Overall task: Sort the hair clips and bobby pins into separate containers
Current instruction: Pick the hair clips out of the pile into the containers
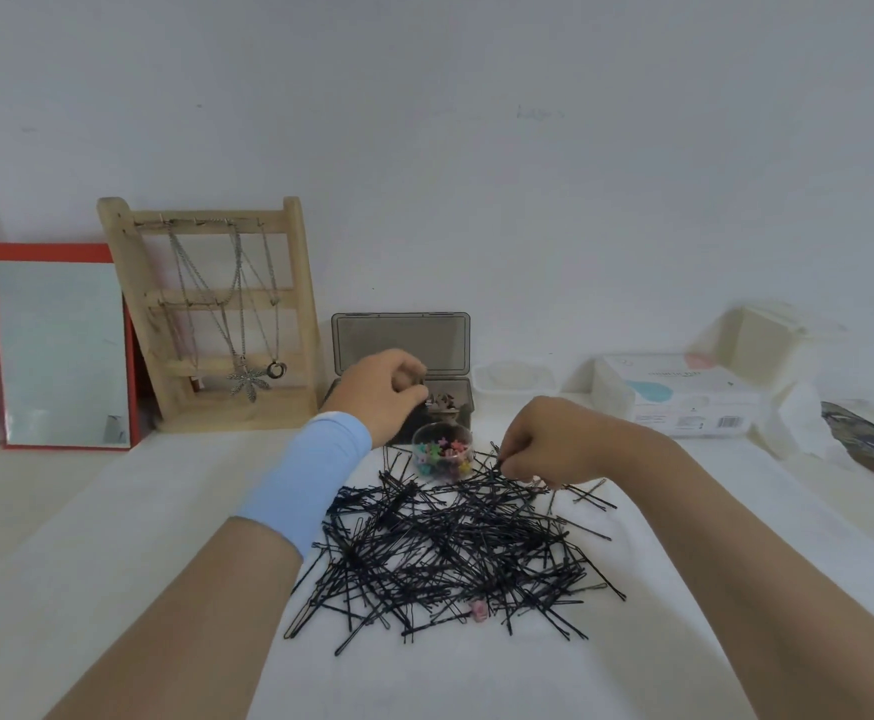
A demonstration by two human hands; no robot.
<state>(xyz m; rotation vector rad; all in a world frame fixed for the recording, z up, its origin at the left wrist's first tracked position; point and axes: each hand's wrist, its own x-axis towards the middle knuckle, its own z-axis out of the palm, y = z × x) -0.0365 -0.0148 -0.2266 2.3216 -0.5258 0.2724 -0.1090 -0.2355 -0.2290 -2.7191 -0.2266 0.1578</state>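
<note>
Across the middle of the white desk (113, 537) lies a tangled heap of black bobby pins (450, 553), with one pink hair clip (478, 610) caught in its near edge and a round clear tub (440, 427) of coloured mini clips (445, 452) standing at its far edge. Beside that tub the right hand (549, 449) pinches some of the bobby pins between bent fingers (507, 459). The left hand (383, 392), a pale blue cuff (310, 480) on its wrist, hovers with curled fingers over the open grey box (404, 345) behind the tub; whether they hold anything cannot be told.
</note>
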